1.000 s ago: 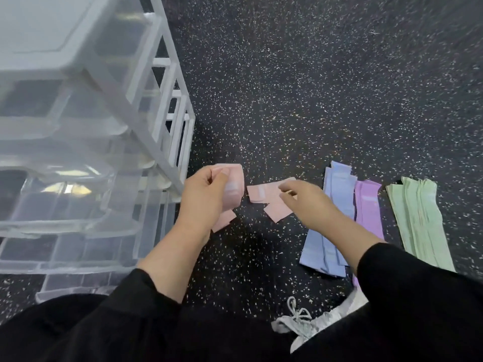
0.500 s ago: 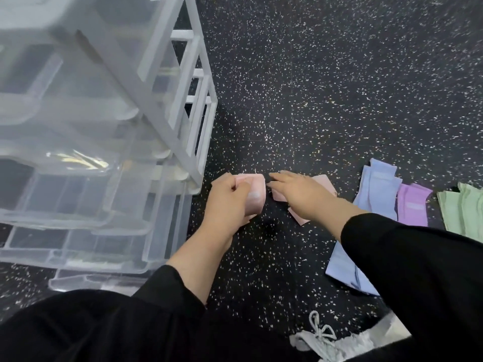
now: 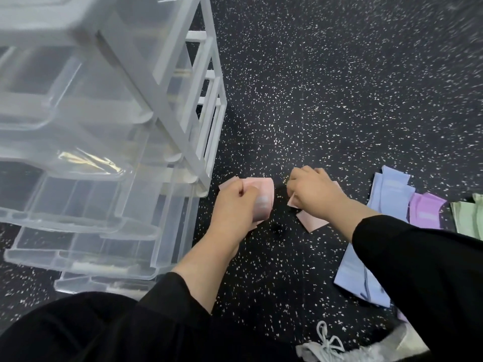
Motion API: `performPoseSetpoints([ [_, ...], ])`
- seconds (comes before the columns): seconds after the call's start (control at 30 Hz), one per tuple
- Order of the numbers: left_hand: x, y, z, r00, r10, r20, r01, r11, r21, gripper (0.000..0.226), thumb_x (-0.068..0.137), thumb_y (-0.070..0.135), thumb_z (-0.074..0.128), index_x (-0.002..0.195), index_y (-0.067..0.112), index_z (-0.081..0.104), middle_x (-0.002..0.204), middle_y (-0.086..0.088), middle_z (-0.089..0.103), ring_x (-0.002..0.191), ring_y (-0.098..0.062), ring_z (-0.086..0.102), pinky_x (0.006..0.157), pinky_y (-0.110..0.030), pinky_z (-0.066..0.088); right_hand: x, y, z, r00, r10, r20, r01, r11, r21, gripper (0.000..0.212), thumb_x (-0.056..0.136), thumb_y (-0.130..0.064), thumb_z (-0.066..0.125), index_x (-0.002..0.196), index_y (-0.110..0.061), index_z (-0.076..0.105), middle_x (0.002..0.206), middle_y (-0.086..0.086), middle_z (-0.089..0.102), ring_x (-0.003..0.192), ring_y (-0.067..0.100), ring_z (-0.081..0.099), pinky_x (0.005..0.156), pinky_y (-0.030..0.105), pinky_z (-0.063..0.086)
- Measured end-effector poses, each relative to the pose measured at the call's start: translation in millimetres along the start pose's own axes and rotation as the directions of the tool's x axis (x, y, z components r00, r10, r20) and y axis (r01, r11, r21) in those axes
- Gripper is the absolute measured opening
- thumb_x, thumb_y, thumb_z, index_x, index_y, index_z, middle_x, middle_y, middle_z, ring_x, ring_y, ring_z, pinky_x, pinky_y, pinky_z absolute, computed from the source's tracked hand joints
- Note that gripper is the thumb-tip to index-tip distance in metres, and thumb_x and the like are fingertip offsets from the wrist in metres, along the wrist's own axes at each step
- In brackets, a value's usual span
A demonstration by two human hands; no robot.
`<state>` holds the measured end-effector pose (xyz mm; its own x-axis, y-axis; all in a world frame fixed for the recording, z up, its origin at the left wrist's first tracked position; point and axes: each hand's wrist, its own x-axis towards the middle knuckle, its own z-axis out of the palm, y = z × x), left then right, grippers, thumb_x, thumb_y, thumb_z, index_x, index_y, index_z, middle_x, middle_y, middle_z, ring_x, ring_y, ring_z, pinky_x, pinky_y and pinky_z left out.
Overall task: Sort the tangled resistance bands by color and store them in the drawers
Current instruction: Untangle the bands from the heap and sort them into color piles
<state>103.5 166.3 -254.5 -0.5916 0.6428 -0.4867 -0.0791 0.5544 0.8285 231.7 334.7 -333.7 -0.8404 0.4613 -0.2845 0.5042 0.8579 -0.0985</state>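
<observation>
The left hand point(image 3: 235, 207) has its fingers clenched round a folded bundle of pink bands point(image 3: 262, 202), carried closer to the drawer unit point(image 3: 167, 111) than a second ago, beside its lowest drawers. The right hand point(image 3: 312, 190) now curls over the loose pink bands point(image 3: 311, 222) on the floor point(image 3: 326, 87), gathering them. Pink looks nearly collected. Blue bands point(image 3: 392, 190), purple bands point(image 3: 426, 212) and green bands point(image 3: 467, 218) lie right of the unit; bare floor beyond leaves room.

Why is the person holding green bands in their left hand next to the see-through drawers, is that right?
Not quite: the bands in the left hand are pink, not green. The head view shows them beside the see-through drawers; the green bands lie on the floor, far right.
</observation>
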Motion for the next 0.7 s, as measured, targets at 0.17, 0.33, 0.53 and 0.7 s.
performPoseSetpoints([
  [0.17, -11.0, 14.0, 1.5, 0.994, 0.105, -0.017, -0.106, 0.99, -0.093, 0.02, 0.104, 0.028, 0.048, 0.105, 0.025, 0.068, 0.106, 0.0, 0.071, 0.094, -0.013, 0.066, 0.075, -0.033, 0.06, -35.1, -1.0, -53.8, 0.968, 0.224, -0.11, -0.144, 0.86, 0.489, 0.003, 0.094, -0.023, 0.058, 0.094, -0.022, 0.061, 0.088, -0.006, 0.063, 0.076, 0.018, 0.056, 0.06, 0.029, 0.037],
  [0.33, -30.1, 45.3, -2.3, 0.961, 0.267, -0.066, -0.274, 0.949, -0.157, 0.019, 0.105, 0.03, 0.049, 0.102, 0.028, 0.067, 0.095, 0.006, 0.071, 0.079, -0.005, 0.06, 0.074, -0.029, 0.047, -86.3, -13.4, -115.6, 0.925, 0.296, -0.238, -0.069, 0.747, 0.661, 0.014, 0.093, -0.021, 0.062, 0.088, -0.034, 0.064, 0.083, -0.012, 0.063, 0.069, 0.007, 0.055, 0.059, 0.034, 0.046],
  [0.53, -80.2, 98.1, -21.1, 0.92, 0.388, -0.06, -0.392, 0.903, -0.175, 0.018, 0.105, 0.029, 0.051, 0.098, 0.028, 0.069, 0.089, 0.012, 0.071, 0.076, 0.005, 0.059, 0.073, -0.025, 0.046, -150.5, -52.7, -207.2, 0.901, 0.266, -0.342, 0.028, 0.753, 0.658, 0.023, 0.089, -0.011, 0.061, 0.086, -0.033, 0.069, 0.084, -0.009, 0.066, 0.077, 0.014, 0.057, 0.07, 0.032, 0.047],
  [0.7, -132.8, 133.9, -39.5, 0.866, 0.501, 0.002, -0.485, 0.84, -0.242, 0.021, 0.099, 0.039, 0.056, 0.099, 0.027, 0.073, 0.1, -0.002, 0.075, 0.099, -0.025, 0.069, 0.095, -0.048, 0.053, -190.2, -95.1, -271.3, 0.908, 0.191, -0.373, 0.101, 0.763, 0.638, 0.024, 0.086, -0.009, 0.066, 0.087, -0.032, 0.069, 0.081, -0.002, 0.071, 0.067, 0.015, 0.059, 0.066, 0.035, 0.05],
])
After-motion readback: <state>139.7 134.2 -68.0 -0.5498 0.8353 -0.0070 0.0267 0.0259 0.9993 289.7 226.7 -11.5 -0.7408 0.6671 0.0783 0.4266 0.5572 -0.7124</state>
